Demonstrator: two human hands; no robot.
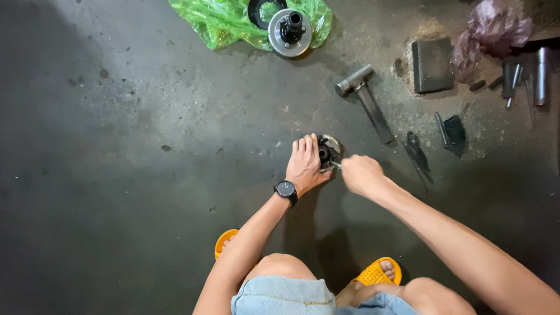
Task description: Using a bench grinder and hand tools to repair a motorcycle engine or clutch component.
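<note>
A round dark metal part (329, 150) with a shiny rim lies on the concrete floor in front of me. My left hand (305, 164), with a black watch on its wrist, rests flat over the part's left side and holds it down. My right hand (360, 172) is closed around a small thin tool whose tip (336, 165) touches the part's lower right edge. Most of the tool is hidden inside my fist.
A metal hammer (366, 101) lies beyond the part. A disc-shaped assembly (289, 31) sits on a green plastic bag (224, 20) at the top. A dark block (432, 65), pliers (417, 153), sockets and rods (525, 79) lie to the right. My yellow sandals (373, 272) are below.
</note>
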